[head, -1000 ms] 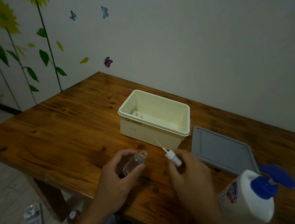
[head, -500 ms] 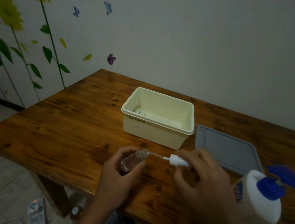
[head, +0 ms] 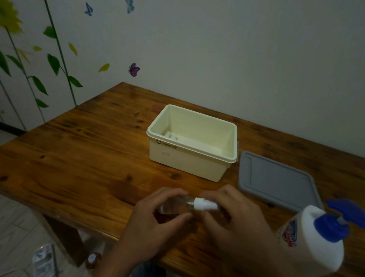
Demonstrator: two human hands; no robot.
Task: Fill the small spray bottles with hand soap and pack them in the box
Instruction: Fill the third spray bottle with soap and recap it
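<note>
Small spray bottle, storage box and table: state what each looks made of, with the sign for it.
Small spray bottle: clear, glossy plastic by the look, though glass is possible; the hand shows through it. Its white spray cap looks like opaque plastic. Storage box: cream moulded plastic, smooth, with a rolled rim. Table: brown varnished wood, with knots, grain and a sheen.

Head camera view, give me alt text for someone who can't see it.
Two hands hold a small clear spray bottle over a wooden table: the left hand grips its body, the right hand holds the white spray cap at its neck. Behind sit an open cream box and a grey lid; a white soap jug with a blue pump stands at right.
</note>
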